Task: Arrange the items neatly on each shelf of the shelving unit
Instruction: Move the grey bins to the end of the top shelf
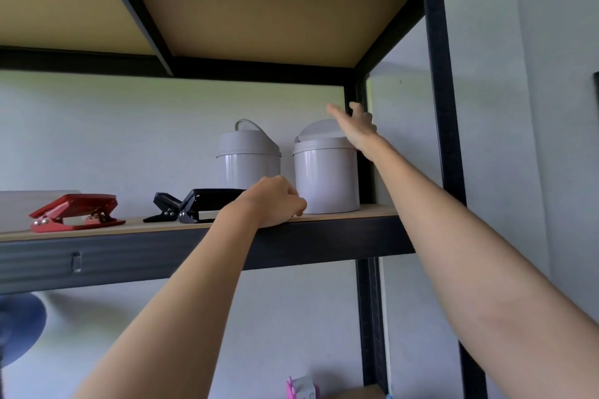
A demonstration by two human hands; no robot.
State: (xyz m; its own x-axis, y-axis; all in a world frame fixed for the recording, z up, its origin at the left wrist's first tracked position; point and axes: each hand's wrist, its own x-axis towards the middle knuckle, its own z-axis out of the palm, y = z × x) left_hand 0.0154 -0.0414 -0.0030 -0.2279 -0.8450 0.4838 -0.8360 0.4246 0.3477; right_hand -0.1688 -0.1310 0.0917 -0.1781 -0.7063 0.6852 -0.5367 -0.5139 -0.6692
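On the wooden shelf (372,210) stand two grey lidded bins, the left bin (248,155) behind and the right bin (325,175) near the right rear post. A red hole punch (74,212) lies at the left. A small black hole punch (163,206) lies beside a larger black hole punch (207,204). My left hand (272,201) has curled fingers and grips the right end of the larger black punch at the shelf's front edge. My right hand (353,126) hovers over the right bin's domed lid with its fingers stretched out, holding nothing.
The black front post (444,139) rises at the right, and the upper shelf's underside (259,10) hangs close above. A white box (29,204) sits behind the red punch. Below are a blue round object (19,327) and a pink item (303,389).
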